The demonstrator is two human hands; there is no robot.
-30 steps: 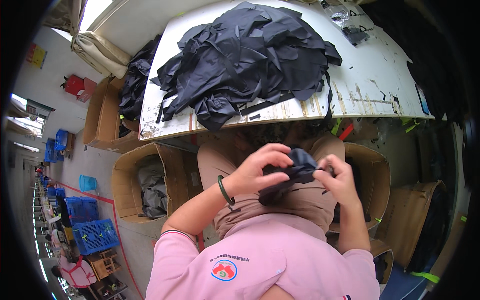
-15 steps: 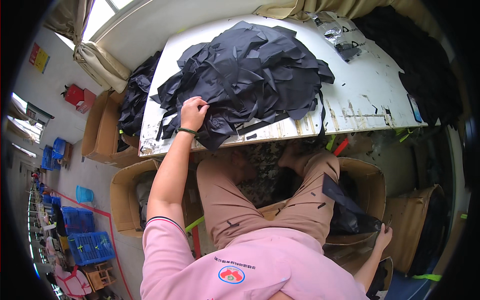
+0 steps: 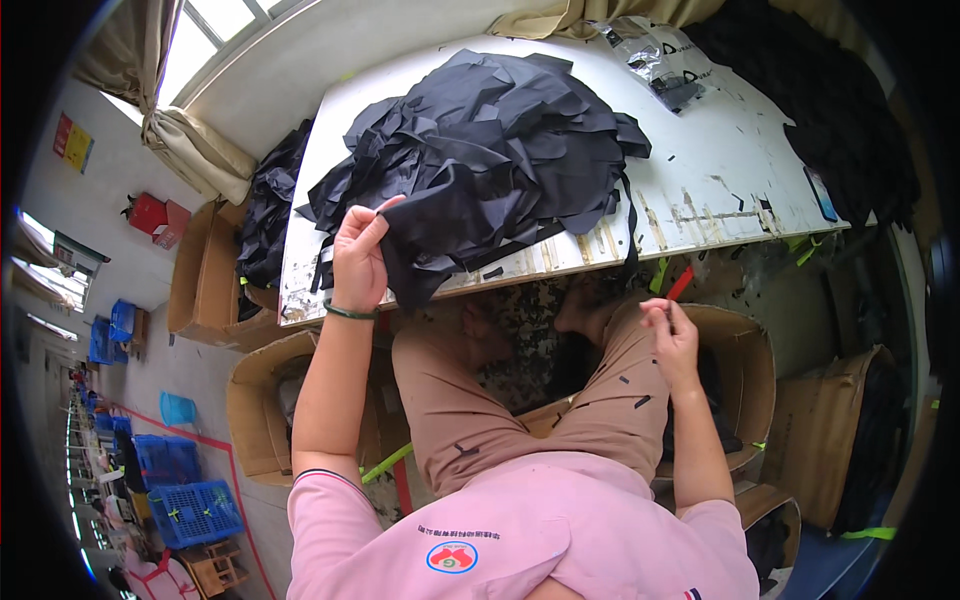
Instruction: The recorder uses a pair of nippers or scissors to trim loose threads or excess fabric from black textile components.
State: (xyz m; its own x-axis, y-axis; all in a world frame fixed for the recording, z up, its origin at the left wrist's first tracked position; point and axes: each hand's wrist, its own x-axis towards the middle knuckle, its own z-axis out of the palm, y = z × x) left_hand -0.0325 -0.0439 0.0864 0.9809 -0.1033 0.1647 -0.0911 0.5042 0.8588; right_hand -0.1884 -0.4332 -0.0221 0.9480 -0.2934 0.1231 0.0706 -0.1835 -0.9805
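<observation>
A large heap of black fabric pieces [image 3: 500, 130] covers the left part of the white table [image 3: 700, 200]. At the heap's near left edge my left hand [image 3: 358, 258] is closed, thumb and fingers pinching a black fabric piece [image 3: 425, 235]. That piece is lifted at its corner and hangs over the table's front edge. Above my right thigh, apart from the heap, my right hand [image 3: 675, 345] is closed with its fingertips together. Whatever it may hold is too small to make out.
Cardboard boxes [image 3: 735, 350] with dark cloth stand beside my legs; another box [image 3: 205, 270] is left of the table. Farther right on the table lie a clear plastic bag [image 3: 655, 65], a phone [image 3: 822, 195] and more black fabric [image 3: 800, 80]. Black scraps dot my trousers.
My left hand has pinched a fabric piece and raised its corner toward me. My right hand has moved from the right-hand box, leaving the black piece there, up and left over my thigh.
</observation>
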